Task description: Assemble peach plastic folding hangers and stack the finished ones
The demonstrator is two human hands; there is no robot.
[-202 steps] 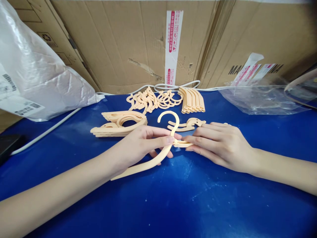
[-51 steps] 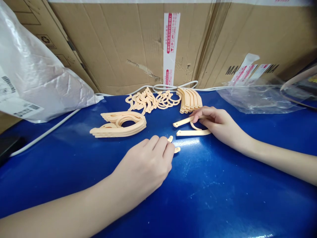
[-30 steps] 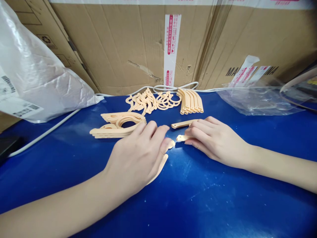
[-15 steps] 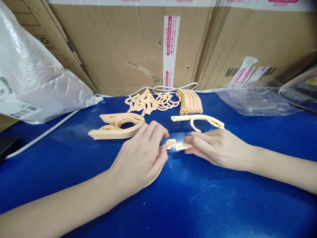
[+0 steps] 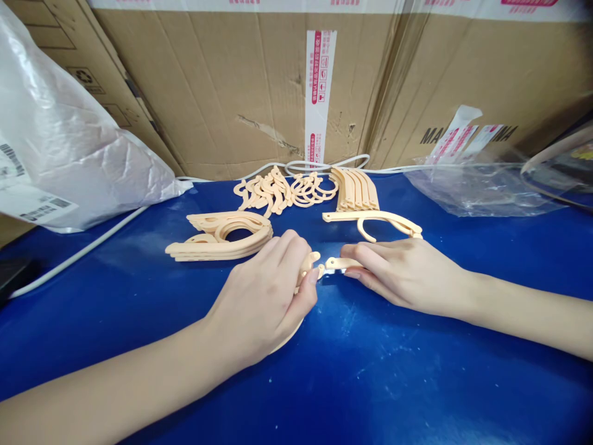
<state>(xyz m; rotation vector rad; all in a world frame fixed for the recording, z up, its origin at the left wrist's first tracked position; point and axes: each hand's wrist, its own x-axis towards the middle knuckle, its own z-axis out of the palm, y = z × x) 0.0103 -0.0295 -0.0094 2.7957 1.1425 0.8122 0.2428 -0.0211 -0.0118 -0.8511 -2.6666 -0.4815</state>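
My left hand [image 5: 266, 300] is closed round a peach plastic hanger arm [image 5: 309, 264]; only its rounded end shows past my fingers, plus a sliver below my palm. My right hand [image 5: 403, 272] pinches a second peach arm piece [image 5: 336, 264], whose tip sits close to the left piece's end above the blue table [image 5: 370, 371]. Just behind my right hand lies a hanger part with a hook [image 5: 370, 221]. Further back are a stack of finished folded hangers [image 5: 222, 235], a heap of hook pieces [image 5: 282, 188] and a row of arm pieces [image 5: 356, 188].
Large cardboard boxes [image 5: 259, 86] wall off the back. A white plastic bag [image 5: 69, 154] lies at the left and a clear plastic bag [image 5: 482, 185] at the right. A white cable [image 5: 92, 244] runs along the table's back and left.
Both hands brought their arm pieces together at the table's middle; the two tips now nearly touch. The hooked part behind my right hand shifted slightly away.
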